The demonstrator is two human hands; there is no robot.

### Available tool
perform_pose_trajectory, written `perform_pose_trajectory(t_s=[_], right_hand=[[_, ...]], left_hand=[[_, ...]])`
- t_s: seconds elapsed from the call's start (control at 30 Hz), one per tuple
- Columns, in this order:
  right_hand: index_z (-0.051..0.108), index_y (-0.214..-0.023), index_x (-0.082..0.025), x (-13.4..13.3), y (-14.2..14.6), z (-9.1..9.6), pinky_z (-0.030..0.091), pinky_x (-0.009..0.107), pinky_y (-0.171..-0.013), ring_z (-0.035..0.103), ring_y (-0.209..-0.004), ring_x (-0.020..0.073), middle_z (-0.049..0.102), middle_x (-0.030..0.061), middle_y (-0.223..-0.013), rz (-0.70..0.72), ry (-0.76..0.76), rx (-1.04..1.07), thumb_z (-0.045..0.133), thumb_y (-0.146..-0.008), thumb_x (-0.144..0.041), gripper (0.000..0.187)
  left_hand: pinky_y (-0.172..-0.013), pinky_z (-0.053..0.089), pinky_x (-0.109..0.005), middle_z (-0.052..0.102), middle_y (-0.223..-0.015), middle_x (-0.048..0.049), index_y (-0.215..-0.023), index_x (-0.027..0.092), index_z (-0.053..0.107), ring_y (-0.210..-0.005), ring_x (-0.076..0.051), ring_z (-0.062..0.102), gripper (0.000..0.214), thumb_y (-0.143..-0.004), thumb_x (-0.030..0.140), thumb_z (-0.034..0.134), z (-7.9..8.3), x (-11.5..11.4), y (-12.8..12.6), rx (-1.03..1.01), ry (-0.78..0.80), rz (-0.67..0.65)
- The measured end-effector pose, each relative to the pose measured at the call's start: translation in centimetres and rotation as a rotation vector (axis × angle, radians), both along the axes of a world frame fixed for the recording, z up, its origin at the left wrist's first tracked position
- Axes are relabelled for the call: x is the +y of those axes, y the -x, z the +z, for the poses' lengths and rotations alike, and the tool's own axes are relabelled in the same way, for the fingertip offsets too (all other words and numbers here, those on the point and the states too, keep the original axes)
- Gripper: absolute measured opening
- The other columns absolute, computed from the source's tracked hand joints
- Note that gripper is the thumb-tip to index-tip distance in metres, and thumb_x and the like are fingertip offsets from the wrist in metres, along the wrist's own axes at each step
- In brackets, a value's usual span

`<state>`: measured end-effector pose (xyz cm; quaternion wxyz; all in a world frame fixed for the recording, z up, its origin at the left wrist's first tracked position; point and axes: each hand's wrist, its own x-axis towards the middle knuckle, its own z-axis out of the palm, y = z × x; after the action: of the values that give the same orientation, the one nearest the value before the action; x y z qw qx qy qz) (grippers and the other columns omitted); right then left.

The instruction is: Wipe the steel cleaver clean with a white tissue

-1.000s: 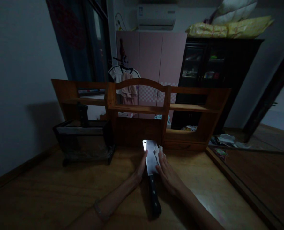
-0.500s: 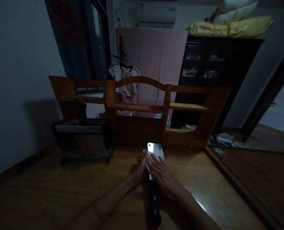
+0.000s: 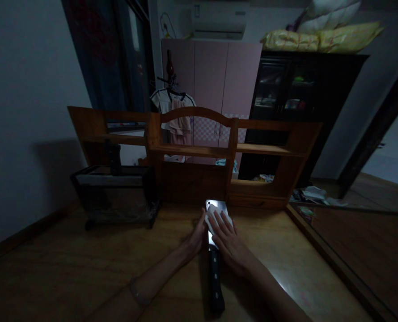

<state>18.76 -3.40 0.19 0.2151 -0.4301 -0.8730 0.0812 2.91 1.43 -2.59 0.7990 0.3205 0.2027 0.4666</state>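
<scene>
A cleaver [image 3: 215, 279] with a black riveted handle lies flat on the wooden tabletop, its handle towards me and its shiny blade away from me. My right hand [image 3: 228, 237] rests over the blade with fingers spread, pressing a folded white tissue or cloth [image 3: 211, 210] against the metal. The far end of the blade, with its small hole, shows beyond the tissue. Along the blade's left edge stands my left hand [image 3: 197, 235], fingers stretched out and side-on. Its far fingers are partly hidden. Neither hand is on the handle.
Left of my hands stands a dark knife block [image 3: 115, 197] with one black-handled knife upright in it. A wooden shelf unit [image 3: 192, 152] runs along the table's back. The raised table edge [image 3: 323, 246] is at the right. The room is dim.
My right hand has shifted slightly with its fingers more spread, and the white tissue has moved towards the blade's far end. The left hand and the cleaver are almost unmoved.
</scene>
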Motion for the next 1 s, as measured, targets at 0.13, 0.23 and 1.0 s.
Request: perform_pose_trajectory(t_s=[0.13,0.23,1.0], right_hand=[[-0.003,-0.156,-0.031,1.1,-0.8,-1.2,0.013,0.047,-0.122,-0.007,-0.147,0.0212,-0.006,-0.0038,-0.161,-0.020,0.013,0.107,0.024,-0.107,-0.048,0.059],[-0.005,-0.156,-0.027,1.9,-1.2,-1.9,0.014,0.046,-0.122,-0.004,-0.148,0.0216,-0.006,-0.0014,-0.161,-0.067,-0.006,0.173,0.025,-0.107,-0.049,0.062],[-0.003,-0.156,-0.032,0.7,-0.2,-0.6,0.009,0.048,-0.121,-0.006,-0.147,0.0213,-0.003,-0.0027,-0.161,0.018,0.007,0.125,0.026,-0.107,-0.046,0.058]], left_hand=[[-0.105,0.039,-0.039,0.064,-0.125,-0.0172,-0.133,0.007,0.058,-0.122,-0.031,0.055,0.071,-0.094,0.064,0.040,0.4,-0.3,0.0,0.044,-0.026,0.000],[-0.104,0.040,-0.040,0.063,-0.125,-0.0172,-0.132,0.008,0.059,-0.122,-0.032,0.055,0.069,-0.095,0.063,0.040,1.1,-0.6,-0.1,0.045,0.002,0.005],[-0.114,0.030,-0.040,0.059,-0.133,-0.0151,-0.134,0.009,0.058,-0.134,-0.028,0.045,0.067,-0.097,0.061,0.037,0.3,-0.3,-0.1,0.005,-0.020,-0.010]])
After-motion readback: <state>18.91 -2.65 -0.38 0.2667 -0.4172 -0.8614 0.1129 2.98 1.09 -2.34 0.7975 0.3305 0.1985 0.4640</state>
